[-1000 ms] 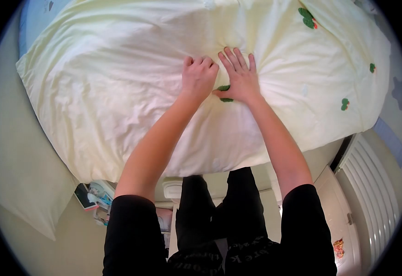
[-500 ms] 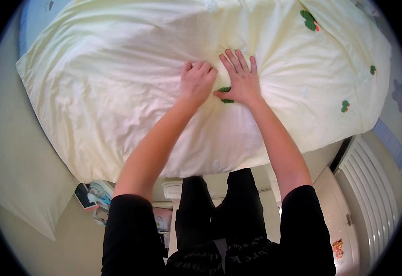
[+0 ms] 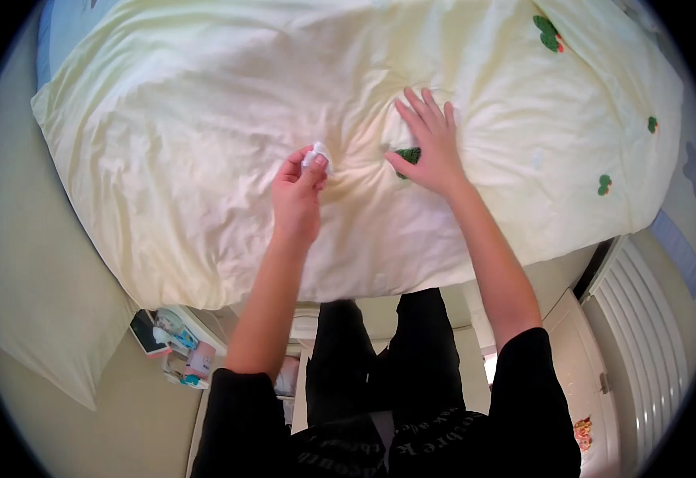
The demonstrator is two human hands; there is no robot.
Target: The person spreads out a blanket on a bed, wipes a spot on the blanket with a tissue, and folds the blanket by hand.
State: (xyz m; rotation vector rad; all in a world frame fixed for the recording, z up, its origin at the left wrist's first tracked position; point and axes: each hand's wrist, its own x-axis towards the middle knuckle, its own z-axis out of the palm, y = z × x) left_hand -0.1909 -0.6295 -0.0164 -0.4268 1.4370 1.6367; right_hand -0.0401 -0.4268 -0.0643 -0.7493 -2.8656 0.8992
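Observation:
A pale cream quilt (image 3: 180, 159) with wrinkles and green-and-red tufted patches (image 3: 604, 185) lies spread before me. Left of the middle, my left hand (image 3: 298, 191) is turned partly palm up, pinching a small crumpled white wad (image 3: 317, 158) between thumb and fingers, over the quilt. My right hand (image 3: 431, 143) rests on the quilt with its fingers spread. Its thumb lies across a green patch (image 3: 408, 157). Creases run in the cloth between the two hands.
A pale pillow (image 3: 53, 334) is at the lower left, beside a small shelf holding a dark framed item (image 3: 149, 333) and several small things. A white radiator (image 3: 643, 334) stands at the lower right, near a cabinet door (image 3: 587, 374).
My left hand has moved left and toward me and turned over, now showing a white wad in its fingers. My right hand has shifted slightly right in view.

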